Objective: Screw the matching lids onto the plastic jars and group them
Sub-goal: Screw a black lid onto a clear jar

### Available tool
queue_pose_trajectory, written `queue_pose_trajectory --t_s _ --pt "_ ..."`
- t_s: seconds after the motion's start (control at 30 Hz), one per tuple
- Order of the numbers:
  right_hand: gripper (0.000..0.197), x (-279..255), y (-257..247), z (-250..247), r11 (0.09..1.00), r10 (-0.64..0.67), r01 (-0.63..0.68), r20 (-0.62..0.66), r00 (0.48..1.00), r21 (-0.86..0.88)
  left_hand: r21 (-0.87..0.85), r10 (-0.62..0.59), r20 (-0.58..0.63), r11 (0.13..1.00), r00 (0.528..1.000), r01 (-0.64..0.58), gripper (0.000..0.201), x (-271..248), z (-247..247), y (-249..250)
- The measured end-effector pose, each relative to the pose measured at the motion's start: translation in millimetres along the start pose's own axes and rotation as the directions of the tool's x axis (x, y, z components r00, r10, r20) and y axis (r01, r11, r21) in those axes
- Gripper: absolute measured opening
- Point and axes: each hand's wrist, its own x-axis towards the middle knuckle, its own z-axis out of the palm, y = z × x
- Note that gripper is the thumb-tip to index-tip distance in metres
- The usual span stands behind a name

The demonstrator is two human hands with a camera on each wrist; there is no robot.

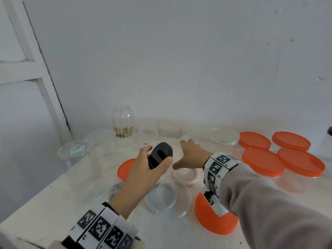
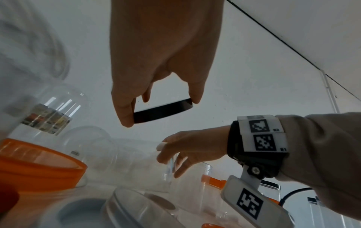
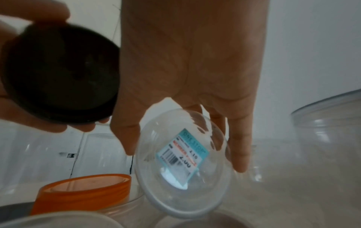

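Observation:
My left hand [image 1: 158, 157] holds a black round lid [image 1: 161, 151] tilted on edge above the middle of the white table [image 1: 53, 209], thumb on one side of the rim and fingers on the other. The left wrist view shows this black lid [image 2: 163, 111] pinched by its rim, and it [image 3: 60, 74] fills the upper left of the right wrist view. Just to its right, my right hand [image 1: 180, 154] reaches forward. Its thumb and fingers curl round a tilted clear plastic piece [image 3: 181, 177] bearing a price sticker. Jar or lid, I cannot tell.
Several clear jars with orange lids [image 1: 262, 162] stand grouped at the right. A loose orange lid [image 1: 212, 218] lies under my right forearm, another [image 1: 124, 168] behind my left hand. A clear jar [image 1: 167, 196] lies on its side near me. Open clear jars [image 1: 123, 123] line the wall.

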Motion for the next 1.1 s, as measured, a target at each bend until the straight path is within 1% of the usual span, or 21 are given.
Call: queue_pose_trajectory --t_s 0.1,0.23,0.33,0.4,0.47,0.57,0.63,0.67,0.7,0.77,0.83,0.9,1.0,1.1 --pt "0.084 -13 19 -8 0.998 0.056 -0.056 0.027 0.998 -0.001 -0.023 0.013 -0.002 1.0 1.0 -0.013 0.077 1 5 4" --pt "0.087 -37 45 -11 0.988 0.089 -0.087 -0.009 0.996 0.127 -0.05 0.027 0.012 0.998 1.0 -0.026 0.076 0 14 11" --pt "0.078 -56 59 -10 0.965 0.128 -0.117 -0.034 0.991 0.234 -0.071 0.045 0.033 0.997 0.998 -0.043 0.075 -1 21 18" --pt "0.069 -69 67 -9 0.915 0.173 -0.157 -0.011 0.985 0.371 -0.081 0.053 0.045 0.995 0.998 -0.049 0.074 -2 26 23" --pt "0.061 -84 75 -9 0.839 0.204 -0.198 0.045 0.978 0.507 -0.093 0.062 0.056 0.994 0.997 -0.056 0.072 -1 33 28" --pt "0.049 -110 88 -11 0.713 0.202 -0.242 0.138 0.97 0.658 -0.113 0.072 0.077 0.992 0.994 -0.063 0.072 -2 45 37" --pt "0.053 -126 97 -12 0.655 0.179 -0.262 0.192 0.965 0.709 -0.123 0.08 0.096 0.99 0.992 -0.068 0.073 -2 53 44" --pt "0.058 -133 102 -11 0.648 0.16 -0.265 0.213 0.964 0.714 -0.125 0.083 0.105 0.99 0.991 -0.07 0.073 -2 57 47" --pt "0.066 -139 107 -9 0.659 0.134 -0.258 0.227 0.965 0.707 -0.127 0.086 0.113 0.989 0.99 -0.071 0.074 -1 61 50" --pt "0.081 -152 115 -7 0.713 0.079 -0.224 0.241 0.967 0.665 -0.132 0.096 0.132 0.988 0.987 -0.079 0.075 0 68 56" --pt "0.087 -162 123 -4 0.757 0.064 -0.189 0.217 0.974 0.625 -0.14 0.121 0.152 0.985 0.981 -0.1 0.074 1 76 62" --pt "0.089 -168 131 -1 0.77 0.095 -0.183 0.173 0.98 0.611 -0.15 0.146 0.169 0.981 0.975 -0.121 0.074 2 82 67" --pt "0.087 -173 143 5 0.783 0.146 -0.178 0.102 0.984 0.596 -0.164 0.169 0.194 0.977 0.966 -0.138 0.075 4 90 76" --pt "0.094 -173 153 10 0.798 0.18 -0.193 0.081 0.98 0.57 -0.162 0.192 0.239 0.974 0.952 -0.156 0.08 3 97 83"
